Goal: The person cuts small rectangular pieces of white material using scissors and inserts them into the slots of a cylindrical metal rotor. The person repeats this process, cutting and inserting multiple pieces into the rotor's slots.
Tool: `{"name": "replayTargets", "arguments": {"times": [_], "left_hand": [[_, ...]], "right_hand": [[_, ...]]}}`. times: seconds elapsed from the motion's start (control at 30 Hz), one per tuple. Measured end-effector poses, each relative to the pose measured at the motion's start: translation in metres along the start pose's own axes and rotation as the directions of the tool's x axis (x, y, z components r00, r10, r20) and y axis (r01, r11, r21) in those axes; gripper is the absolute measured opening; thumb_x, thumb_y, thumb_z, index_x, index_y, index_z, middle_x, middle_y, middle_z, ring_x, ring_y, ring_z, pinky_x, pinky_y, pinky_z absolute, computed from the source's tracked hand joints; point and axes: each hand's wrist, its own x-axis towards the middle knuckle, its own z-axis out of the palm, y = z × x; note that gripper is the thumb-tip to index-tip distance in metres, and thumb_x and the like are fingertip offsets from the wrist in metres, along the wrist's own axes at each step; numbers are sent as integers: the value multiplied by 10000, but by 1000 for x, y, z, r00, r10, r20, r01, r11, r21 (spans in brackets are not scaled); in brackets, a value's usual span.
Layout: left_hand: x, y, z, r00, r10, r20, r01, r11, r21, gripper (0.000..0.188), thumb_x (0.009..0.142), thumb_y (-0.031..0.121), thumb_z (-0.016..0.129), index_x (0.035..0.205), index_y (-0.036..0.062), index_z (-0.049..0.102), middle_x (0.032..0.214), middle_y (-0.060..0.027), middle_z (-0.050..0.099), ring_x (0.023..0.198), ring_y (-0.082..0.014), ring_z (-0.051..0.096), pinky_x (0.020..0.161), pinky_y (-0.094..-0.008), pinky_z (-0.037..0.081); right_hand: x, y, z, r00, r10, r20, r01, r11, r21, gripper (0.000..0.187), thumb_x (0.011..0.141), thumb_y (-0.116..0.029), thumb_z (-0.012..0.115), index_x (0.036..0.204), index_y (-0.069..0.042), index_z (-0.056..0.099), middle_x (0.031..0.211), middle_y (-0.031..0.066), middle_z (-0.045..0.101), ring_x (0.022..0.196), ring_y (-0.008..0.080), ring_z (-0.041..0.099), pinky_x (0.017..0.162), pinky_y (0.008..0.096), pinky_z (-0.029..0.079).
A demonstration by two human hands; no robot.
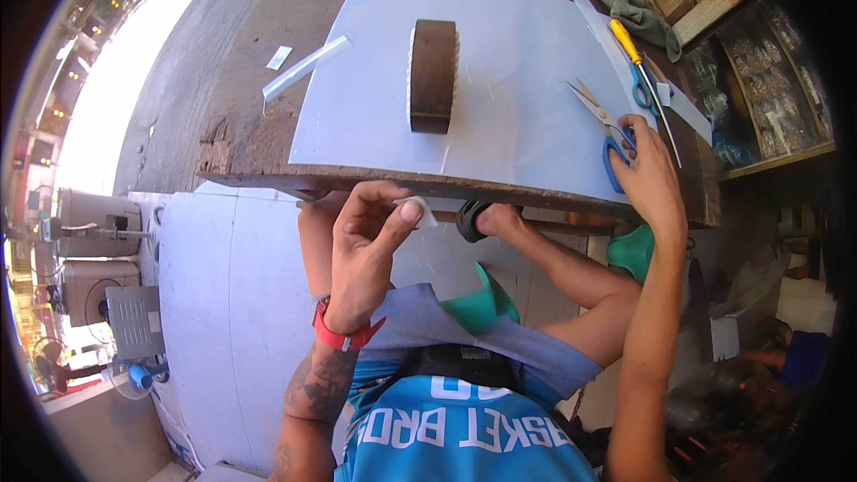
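My left hand [370, 228] is raised in front of the table's near edge, thumb and fingertips pinching a small white piece [426, 212], thin like paper or plastic. At the sheet's right side, the fingers of my right hand [650, 170] close on the blue handles of a pair of scissors [612, 138]. Their blades point away from me, slightly apart. On the white sheet [527, 62] stands a dark brown block-like piece [434, 76] with a white, beaded-looking trim along both long sides. It touches neither hand.
A yellow-handled screwdriver [629, 45] and teal-handled scissors [644, 89] lie beyond my right hand. White strips [308, 69] and a scrap [278, 58] lie at left on the worn wooden table [254, 116]. A grey-green cloth [638, 18] and shelves [759, 80] are at right.
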Motion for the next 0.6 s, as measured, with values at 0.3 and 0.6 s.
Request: {"name": "replayTargets", "arguments": {"times": [0.3,0.6], "left_hand": [[-46,105,49,358,913,196,-321,317,-893,139,971,73,645,889,108,752,884,-51,729,866,-166,657,1007,-602,520],[-44,130,78,547,605,579,166,600,-783,205,942,-2,612,794,90,719,827,-52,661,825,-155,641,1003,-623,550]], "right_hand": [[-20,12,45,953,32,-301,30,980,198,443,959,-391,780,1257,-67,730,1208,152,660,1156,330,645,1000,447,509],[-28,23,60,909,-7,-418,164,925,343,406,933,-323,818,1222,-52,731,1182,136,678,1122,321,656,982,448,512]]}}
